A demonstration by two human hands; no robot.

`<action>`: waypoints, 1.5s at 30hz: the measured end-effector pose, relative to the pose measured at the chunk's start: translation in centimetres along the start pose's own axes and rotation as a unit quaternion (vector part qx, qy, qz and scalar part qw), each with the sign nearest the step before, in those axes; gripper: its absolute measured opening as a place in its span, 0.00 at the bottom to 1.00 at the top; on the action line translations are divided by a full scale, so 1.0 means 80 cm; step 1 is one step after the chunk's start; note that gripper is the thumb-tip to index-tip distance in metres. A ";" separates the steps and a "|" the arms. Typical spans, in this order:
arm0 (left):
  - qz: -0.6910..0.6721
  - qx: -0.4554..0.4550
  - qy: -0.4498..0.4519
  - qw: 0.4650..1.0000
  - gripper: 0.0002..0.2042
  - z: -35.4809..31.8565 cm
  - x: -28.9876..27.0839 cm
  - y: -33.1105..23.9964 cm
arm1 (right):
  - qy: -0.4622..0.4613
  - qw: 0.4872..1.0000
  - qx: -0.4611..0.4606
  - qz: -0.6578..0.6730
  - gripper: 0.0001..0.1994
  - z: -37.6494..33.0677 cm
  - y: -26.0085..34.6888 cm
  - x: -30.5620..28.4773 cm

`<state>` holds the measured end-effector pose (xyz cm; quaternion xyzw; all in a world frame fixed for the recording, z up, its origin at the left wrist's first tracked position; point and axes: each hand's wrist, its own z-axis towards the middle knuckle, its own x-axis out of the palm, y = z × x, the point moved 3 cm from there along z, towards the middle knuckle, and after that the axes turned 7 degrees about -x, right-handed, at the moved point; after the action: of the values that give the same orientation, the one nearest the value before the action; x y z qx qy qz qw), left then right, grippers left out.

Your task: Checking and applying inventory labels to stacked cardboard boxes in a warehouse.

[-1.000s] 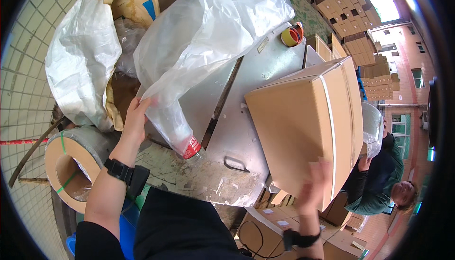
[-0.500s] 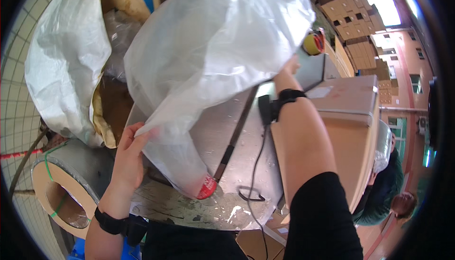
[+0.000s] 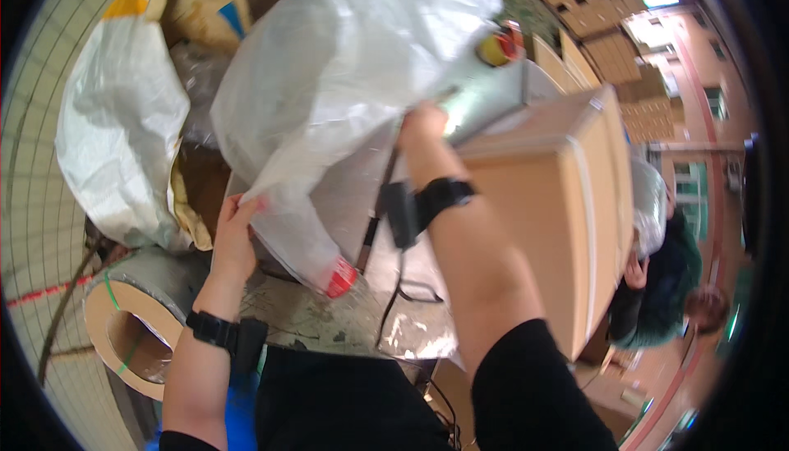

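A large translucent white plastic bag [image 3: 288,81] billows over the metal-topped table [image 3: 349,180]. With thumb and fingers pinched together, my left hand [image 3: 236,233] holds the bag's near left edge. My right hand [image 3: 425,126] is at the bag's right edge, over the tabletop; its fingers are blurred and partly hidden, so I cannot tell whether it grips the film. A narrow end of the bag hangs toward the table's near edge, where a red-labelled object [image 3: 341,277] shows; its kind is unclear. Black straps with small dark devices sit on both wrists.
Right of my arm stands a large cardboard carton [image 3: 526,204]. A yellow-and-red roll [image 3: 497,47] lies beyond my right hand. Left are a white woven sack [image 3: 119,122] and a thick grey roll [image 3: 156,283]. At far right, a person [image 3: 657,287] holds a clear wrapped bundle [image 3: 649,204].
My right hand has come left and nearer along the bag's edge, and the bag has sunk somewhat. My left hand keeps its pinch. The whole view has shifted.
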<state>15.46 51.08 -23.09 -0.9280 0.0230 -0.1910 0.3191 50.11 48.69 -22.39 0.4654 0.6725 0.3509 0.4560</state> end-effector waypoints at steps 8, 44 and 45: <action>0.234 -0.002 -0.016 0.972 0.27 -0.023 -0.026 -0.043 | 0.257 0.931 -0.074 0.250 0.09 -0.295 0.232 -0.278; 0.243 0.017 -0.139 0.960 0.16 -0.480 0.009 0.205 | 0.312 0.942 0.112 0.056 0.15 -0.119 -0.178 -0.704; 0.267 0.006 -0.122 0.956 0.18 -0.487 0.008 0.210 | 0.346 0.934 0.080 0.042 0.11 -0.131 -0.173 -0.718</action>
<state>2.98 14.88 -4.81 -0.9022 0.2296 0.0155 0.3647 44.69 -10.55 -14.75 0.3782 0.7943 0.4539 0.1415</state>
